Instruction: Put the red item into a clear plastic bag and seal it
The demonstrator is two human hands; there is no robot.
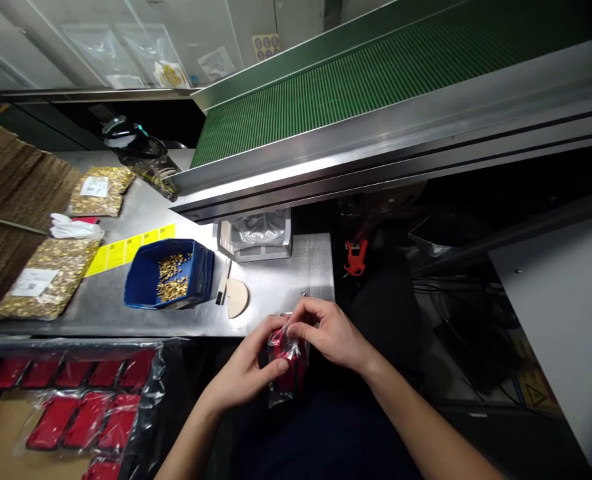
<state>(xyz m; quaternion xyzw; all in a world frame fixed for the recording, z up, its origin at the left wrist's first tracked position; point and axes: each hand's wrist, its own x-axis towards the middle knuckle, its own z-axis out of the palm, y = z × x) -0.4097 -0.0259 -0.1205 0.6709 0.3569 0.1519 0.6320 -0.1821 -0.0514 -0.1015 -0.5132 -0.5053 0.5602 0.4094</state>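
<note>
Both of our forearms come up from the bottom edge and meet over our lap, just in front of the steel counter (276,287). Our left hand (246,377) cradles a small red flat piece wrapped in a clear crinkled plastic bag (285,370), thumb laid across its front and fingers curled behind it. Our right hand (329,330) comes from the other side; its grip is pressed together, thumb and forefinger pinching the top edge of the bag. The bagged piece hangs between the two hands, clear of the counter and just below its near edge.

To our lower left lies a cardboard carton lined with clear plastic film (6,440), holding rows of flat red pieces (76,413). On the counter, well apart from the hands, stands a blue plastic bin (146,293) with small brass-coloured parts (173,277) in it. Just beside it lie a pale half-round disc (238,297) and a dark narrow tool (223,283). Farther left are clear bags packed with the same brass-coloured parts (49,277), a yellow label strip (126,250) and a white crumpled cloth (76,228). A green ribbed conveyor belt (376,80) in a steel frame runs above the counter.
</note>
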